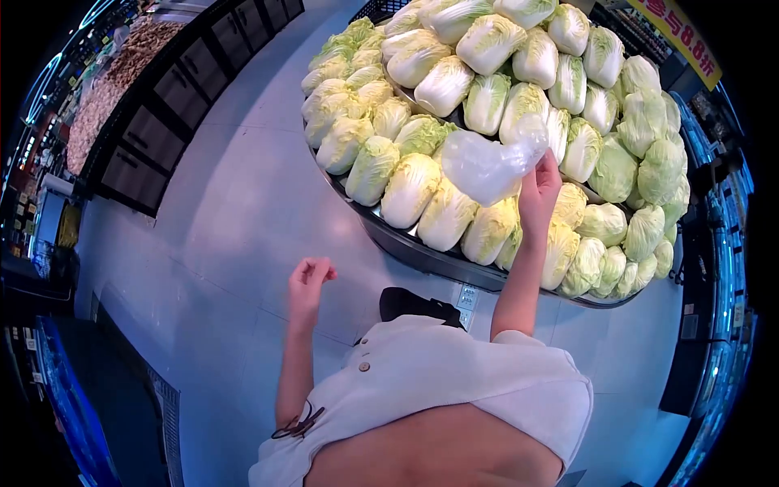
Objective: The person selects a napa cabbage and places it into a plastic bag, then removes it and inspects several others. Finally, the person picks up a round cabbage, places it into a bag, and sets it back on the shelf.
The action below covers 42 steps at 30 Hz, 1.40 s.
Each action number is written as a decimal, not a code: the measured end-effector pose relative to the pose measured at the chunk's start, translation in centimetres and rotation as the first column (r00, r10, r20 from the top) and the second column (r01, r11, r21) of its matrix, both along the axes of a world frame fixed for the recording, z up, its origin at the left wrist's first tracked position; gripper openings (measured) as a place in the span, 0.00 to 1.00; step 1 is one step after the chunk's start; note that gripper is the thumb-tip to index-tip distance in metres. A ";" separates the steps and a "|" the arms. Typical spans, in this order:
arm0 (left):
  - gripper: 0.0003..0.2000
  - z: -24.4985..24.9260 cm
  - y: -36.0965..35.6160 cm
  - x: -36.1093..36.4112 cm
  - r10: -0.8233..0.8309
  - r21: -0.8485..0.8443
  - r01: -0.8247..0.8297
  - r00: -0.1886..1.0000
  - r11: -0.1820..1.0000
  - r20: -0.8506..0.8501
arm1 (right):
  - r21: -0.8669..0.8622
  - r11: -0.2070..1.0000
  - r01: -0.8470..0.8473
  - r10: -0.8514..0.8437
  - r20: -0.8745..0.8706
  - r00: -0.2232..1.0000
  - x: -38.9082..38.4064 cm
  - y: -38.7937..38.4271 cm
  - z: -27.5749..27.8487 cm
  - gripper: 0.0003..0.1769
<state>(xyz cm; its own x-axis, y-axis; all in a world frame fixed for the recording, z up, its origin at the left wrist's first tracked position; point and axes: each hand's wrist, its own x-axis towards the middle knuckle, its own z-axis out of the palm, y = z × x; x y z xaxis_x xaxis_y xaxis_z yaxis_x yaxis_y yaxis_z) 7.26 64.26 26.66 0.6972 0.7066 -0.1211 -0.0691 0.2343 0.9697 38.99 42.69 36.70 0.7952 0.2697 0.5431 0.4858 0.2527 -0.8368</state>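
My right hand point(539, 195) grips a clear plastic bag point(485, 166) by its gathered end, above the front of a rounded display of napa cabbages. The bag spreads to the left of the fingers and partly covers the heads behind it. Just below it stands a row of yellowish napa cabbages point(446, 215). Lower and to the left, my left hand point(310, 284) hangs over the floor, apart from the display. Its fingers are curled together, and I see nothing in them.
Round pale green cabbages point(645, 183) fill the display's right side. The dark display rim point(422, 258) curves in front of me. A dark cabinet counter point(154, 126) stands at the left, with produce heaped on top. Shelves point(714, 284) line the right, below a yellow sign point(682, 36).
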 end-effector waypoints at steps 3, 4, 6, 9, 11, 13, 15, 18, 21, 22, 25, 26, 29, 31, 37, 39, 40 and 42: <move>0.07 -0.6 4.2 3.3 -0.202 -0.073 0.205 0.978 0.976 0.043 | -0.004 0.995 -0.101 0.100 -0.086 0.991 -1.0 4.9 -0.4 0.09; 0.08 -0.8 5.7 4.6 -0.271 -0.102 0.275 0.961 0.956 0.055 | -0.057 0.987 -0.153 0.150 -0.052 0.987 -0.4 6.2 -1.1 0.11; 0.13 -0.8 8.6 7.2 -0.395 -0.162 0.401 0.916 0.901 0.071 | -0.053 0.980 -0.193 0.186 -0.109 0.977 -0.1 9.9 -2.5 0.12; 0.26 1.0 13.5 11.7 -0.441 -0.338 0.459 0.887 0.821 0.134 | -0.075 0.935 -0.347 0.323 -0.227 0.919 1.8 16.6 -4.0 0.08; 0.31 2.8 16.4 13.8 -0.376 -0.419 0.451 0.892 0.788 0.253 | -0.148 0.916 -0.374 0.343 -0.197 0.918 2.0 21.9 -2.5 0.06; 0.34 4.7 19.9 15.5 -0.328 -0.487 0.460 0.883 0.743 0.335 | -0.192 0.893 -0.407 0.386 -0.137 0.912 2.6 26.8 -2.2 0.07; 0.32 4.3 23.9 16.1 -0.446 -0.461 0.530 0.848 0.712 0.287 | -0.203 0.863 -0.462 0.430 -0.182 0.884 2.1 30.6 -1.2 0.07; 0.25 3.1 30.0 17.0 -0.542 -0.477 0.598 0.797 0.644 0.266 | -0.183 0.814 -0.552 0.514 -0.217 0.830 1.9 35.6 -2.1 0.10; 0.20 2.6 36.3 18.3 -0.586 -0.579 0.538 0.801 0.612 0.124 | -0.176 0.782 -0.597 0.542 -0.280 0.793 1.5 40.7 -3.2 0.15; 0.18 2.6 38.4 18.9 -0.608 -0.552 0.538 0.791 0.637 0.069 | -0.150 0.838 -0.524 0.490 -0.213 0.845 1.7 42.9 -3.7 0.14; 0.12 0.6 45.4 21.6 -0.605 -0.443 0.543 0.796 0.713 0.003 | -0.095 0.949 -0.301 0.292 -0.096 0.952 2.4 48.9 -4.4 0.12; 0.10 -0.2 47.8 23.1 -0.589 -0.394 0.545 0.808 0.740 0.010 | -0.090 0.967 -0.237 0.229 -0.096 0.969 3.3 50.7 -4.5 0.11; 0.09 -0.3 54.6 26.3 -0.403 -0.389 0.440 0.898 0.809 0.178 | -0.138 0.990 -0.008 0.003 -0.040 0.999 6.1 53.9 -3.8 0.09; 0.09 2.0 58.5 28.3 -0.321 -0.349 0.404 0.907 0.846 0.272 | -0.075 0.988 0.138 -0.144 -0.077 0.987 7.8 55.1 -2.7 0.11; 0.13 4.1 67.5 36.5 -0.416 -0.377 0.586 0.794 0.717 0.443 | 0.030 0.902 0.430 -0.422 -0.143 0.895 11.3 59.1 -2.1 0.14; 0.14 3.9 68.8 39.8 -0.467 -0.378 0.633 0.764 0.676 0.446 | 0.076 0.881 0.468 -0.431 -0.281 0.857 12.9 60.0 -3.2 0.15; 0.14 3.4 69.5 42.2 -0.521 -0.333 0.761 0.632 0.556 0.574 | 0.090 0.875 0.476 -0.421 -0.342 0.840 14.1 60.1 -3.7 0.16; 0.16 2.5 70.7 46.2 -0.529 -0.197 0.929 0.342 0.313 0.777 | 0.232 0.884 0.407 -0.331 -0.304 0.893 16.5 60.3 -4.7 0.17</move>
